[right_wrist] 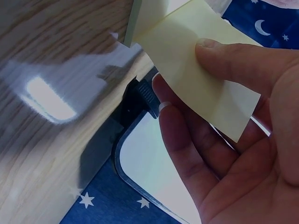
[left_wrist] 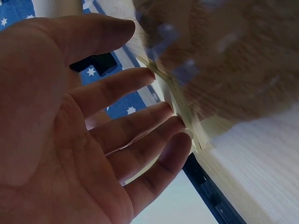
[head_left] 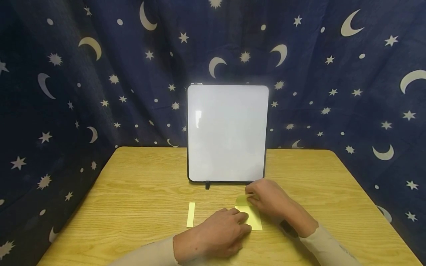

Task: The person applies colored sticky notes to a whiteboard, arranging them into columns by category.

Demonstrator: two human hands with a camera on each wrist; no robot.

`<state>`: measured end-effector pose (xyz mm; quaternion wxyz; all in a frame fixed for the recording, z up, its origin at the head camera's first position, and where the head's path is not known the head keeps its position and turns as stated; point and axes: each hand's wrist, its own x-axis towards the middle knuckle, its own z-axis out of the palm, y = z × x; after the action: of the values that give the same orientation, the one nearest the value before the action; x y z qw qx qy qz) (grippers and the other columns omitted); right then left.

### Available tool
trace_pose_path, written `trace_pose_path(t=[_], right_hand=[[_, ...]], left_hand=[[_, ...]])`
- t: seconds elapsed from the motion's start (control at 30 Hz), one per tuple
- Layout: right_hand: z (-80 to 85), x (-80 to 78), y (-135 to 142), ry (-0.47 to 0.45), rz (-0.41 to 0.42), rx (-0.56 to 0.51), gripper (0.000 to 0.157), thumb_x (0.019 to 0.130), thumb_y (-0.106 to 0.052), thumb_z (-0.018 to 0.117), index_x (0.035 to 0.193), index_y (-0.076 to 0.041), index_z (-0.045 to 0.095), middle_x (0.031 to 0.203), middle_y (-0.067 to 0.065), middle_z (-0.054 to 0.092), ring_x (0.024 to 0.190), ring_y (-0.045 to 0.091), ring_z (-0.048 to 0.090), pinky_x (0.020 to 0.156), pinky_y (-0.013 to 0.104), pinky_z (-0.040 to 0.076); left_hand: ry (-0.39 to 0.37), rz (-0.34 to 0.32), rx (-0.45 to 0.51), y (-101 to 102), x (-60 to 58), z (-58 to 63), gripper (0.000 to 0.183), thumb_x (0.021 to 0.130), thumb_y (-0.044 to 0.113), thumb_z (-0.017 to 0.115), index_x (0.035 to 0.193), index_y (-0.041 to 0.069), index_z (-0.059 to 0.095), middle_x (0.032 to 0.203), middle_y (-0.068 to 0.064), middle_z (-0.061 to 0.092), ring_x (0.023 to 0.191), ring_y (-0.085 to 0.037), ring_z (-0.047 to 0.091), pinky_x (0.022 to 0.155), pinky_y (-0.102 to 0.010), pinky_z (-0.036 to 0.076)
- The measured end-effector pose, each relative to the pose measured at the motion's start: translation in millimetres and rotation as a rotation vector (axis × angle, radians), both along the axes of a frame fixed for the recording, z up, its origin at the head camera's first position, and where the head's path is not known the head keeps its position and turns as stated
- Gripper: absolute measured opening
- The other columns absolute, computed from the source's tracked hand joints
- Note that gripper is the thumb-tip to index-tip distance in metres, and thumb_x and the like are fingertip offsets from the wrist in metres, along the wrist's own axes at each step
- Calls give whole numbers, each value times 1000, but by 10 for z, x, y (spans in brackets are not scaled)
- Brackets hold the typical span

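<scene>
A pad of yellow sticky notes (head_left: 254, 220) lies flat on the table in front of the whiteboard. My right hand (head_left: 270, 198) pinches the lifted end of its top sheet (right_wrist: 177, 56) between thumb and fingers. That sheet bends up and back from the pad. My left hand (head_left: 219, 233) has its fingertips on the pad's left side. In the left wrist view its fingers (left_wrist: 140, 123) are loosely extended, with the tips against the pad (left_wrist: 180, 105). Whether the sheet is still stuck along its far edge cannot be told.
A narrow yellow strip (head_left: 190, 215) lies to the left of the pad. Behind stands a white, dark-framed board (head_left: 227, 133) on small black feet (head_left: 208, 185). A dark blue curtain (head_left: 159, 70) with moons and stars surrounds the wooden table (head_left: 139, 184).
</scene>
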<state>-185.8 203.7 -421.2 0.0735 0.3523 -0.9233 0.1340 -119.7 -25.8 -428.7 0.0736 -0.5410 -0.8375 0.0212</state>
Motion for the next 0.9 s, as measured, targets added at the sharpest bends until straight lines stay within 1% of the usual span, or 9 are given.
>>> trace_pose_path(t=[0.23,0.43,0.53,0.63,0.7,0.77,0.9], right_hand=[[17,-1,1,-17,-21,-2,39,84,-10,84,69,-27,52,64,-17,43,61,3,40,58,25,39],[39,-7,1,-49,-25,-15,34,86,-9,83,71,-26,58,66,-18,49,61,2,44,60,26,43],[79,-20,3,-16,-33,-35,29,85,-8,82,74,-25,61,69,-18,54,64,3,49,62,27,46],[147,-42,6,46,-47,-62,29,83,-7,82,75,-25,61,70,-17,55,65,4,51,62,28,47],[192,-60,8,70,-45,-79,30,82,-7,82,75,-25,60,70,-18,56,65,3,51,61,28,48],[226,-71,4,67,-46,-83,30,82,-8,82,74,-26,59,70,-18,56,64,3,50,61,27,47],[252,-85,-1,57,-35,-89,27,84,-8,82,75,-25,63,72,-19,59,65,2,53,62,27,48]], left_hand=[[-1,-2,7,-4,4,3,19,93,43,76,104,30,67,102,12,55,101,-8,60,70,-23,45],[28,-4,-4,-10,10,18,24,93,45,76,111,30,69,111,11,60,105,-9,61,76,-24,51],[35,-2,-10,-7,10,24,25,93,46,75,112,30,69,111,11,60,106,-9,62,77,-24,52],[32,-4,-13,-4,4,24,26,94,46,75,113,31,69,112,11,61,108,-9,63,77,-24,52],[24,-5,-13,-4,2,27,27,94,46,75,115,31,69,113,11,61,108,-9,63,77,-23,52],[17,-7,-11,-6,2,28,27,94,46,76,115,30,69,113,11,61,108,-8,62,77,-23,51],[17,-10,4,-7,6,22,26,93,45,77,112,30,68,106,12,57,105,-8,62,73,-22,48]])
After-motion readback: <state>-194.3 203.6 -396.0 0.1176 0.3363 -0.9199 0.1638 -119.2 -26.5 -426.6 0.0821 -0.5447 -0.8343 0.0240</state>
